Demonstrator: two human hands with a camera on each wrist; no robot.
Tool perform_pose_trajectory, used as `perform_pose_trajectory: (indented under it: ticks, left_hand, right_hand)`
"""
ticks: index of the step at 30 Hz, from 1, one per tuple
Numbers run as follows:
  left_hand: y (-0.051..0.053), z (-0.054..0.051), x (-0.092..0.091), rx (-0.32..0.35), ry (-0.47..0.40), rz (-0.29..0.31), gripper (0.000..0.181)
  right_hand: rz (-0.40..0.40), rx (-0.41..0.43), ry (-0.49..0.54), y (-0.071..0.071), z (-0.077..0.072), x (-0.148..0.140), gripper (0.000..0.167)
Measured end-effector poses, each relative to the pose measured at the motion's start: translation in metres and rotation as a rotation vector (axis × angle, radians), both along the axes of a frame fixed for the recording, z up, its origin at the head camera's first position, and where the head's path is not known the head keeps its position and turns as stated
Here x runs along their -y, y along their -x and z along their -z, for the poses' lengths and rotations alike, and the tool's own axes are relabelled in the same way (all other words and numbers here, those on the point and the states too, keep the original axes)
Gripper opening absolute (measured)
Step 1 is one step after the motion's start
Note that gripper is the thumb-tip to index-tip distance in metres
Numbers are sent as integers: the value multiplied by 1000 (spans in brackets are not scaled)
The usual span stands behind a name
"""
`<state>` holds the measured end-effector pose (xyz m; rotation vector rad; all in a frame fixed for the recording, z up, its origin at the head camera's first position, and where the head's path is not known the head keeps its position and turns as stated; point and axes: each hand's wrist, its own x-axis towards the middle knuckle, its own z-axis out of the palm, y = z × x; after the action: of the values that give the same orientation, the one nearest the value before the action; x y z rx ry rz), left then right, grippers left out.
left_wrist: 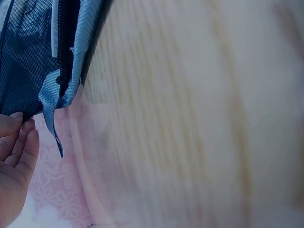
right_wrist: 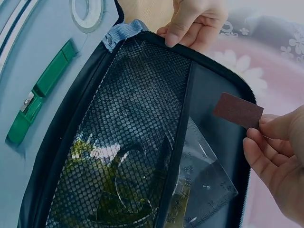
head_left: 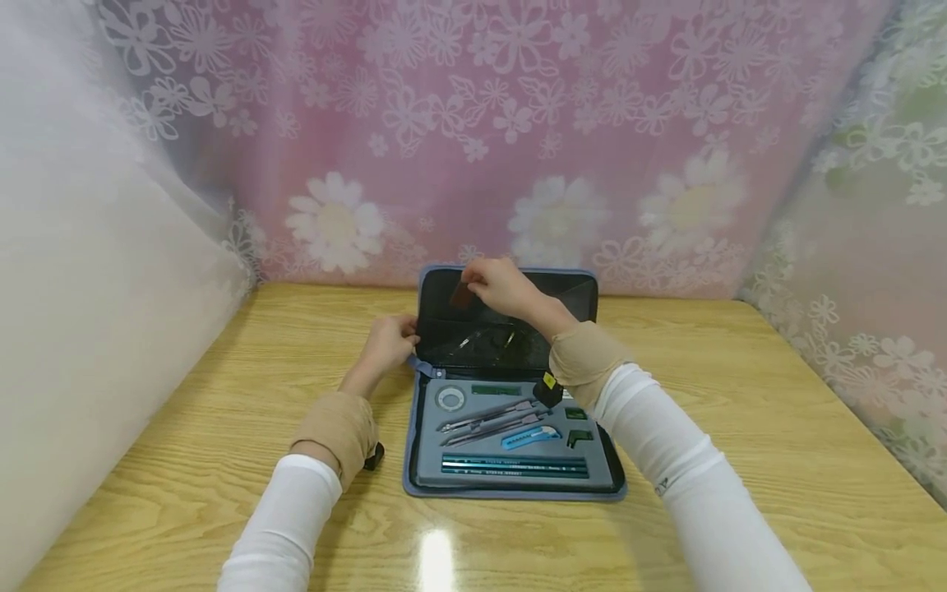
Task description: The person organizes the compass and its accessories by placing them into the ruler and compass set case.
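Note:
A zippered drawing-set case (head_left: 409, 460) lies unfolded on the table, its dark lid raised at the back. My left hand (head_left: 388, 341) grips the lid's left edge between thumb and fingers, near a blue fabric strap (left_wrist: 50, 104). Between the thumb and fingers of my right hand (right_wrist: 280, 156) is a small brown rectangular sheet (right_wrist: 237, 110), perhaps sandpaper. It is held in front of the lid's inner face, above the mesh pocket (right_wrist: 128, 104). A clear set square (right_wrist: 209, 180) sticks out of that pocket. Other contents behind the mesh are hard to make out.
The grey tray (head_left: 432, 444) holds a white ring (head_left: 450, 399), two slim metallic drawing tools (head_left: 488, 419), a blue utility knife (head_left: 531, 437), dark green pencils (head_left: 514, 467) and a green holder-like piece (right_wrist: 45, 85). Floral curtain (head_left: 444, 164) hangs behind the wooden table (head_left: 740, 452).

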<state>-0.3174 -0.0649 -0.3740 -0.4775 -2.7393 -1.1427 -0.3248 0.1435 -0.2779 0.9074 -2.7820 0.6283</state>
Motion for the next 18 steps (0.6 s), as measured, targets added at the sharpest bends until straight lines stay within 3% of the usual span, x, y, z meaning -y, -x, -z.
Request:
perform_pose_trajectory:
  ticks: [7, 14, 18]
  left_hand:
    - [2, 0, 1, 5, 1, 1, 25]
    - [2, -2, 1, -7, 0, 4, 25]
    - [0, -1, 0, -6, -5, 10, 24]
  right_hand:
    - [-17, -61, -92, 8, 5, 12, 21]
    - [38, 30, -103, 10, 14, 26, 19]
    - [80, 41, -129, 8, 25, 31, 15]
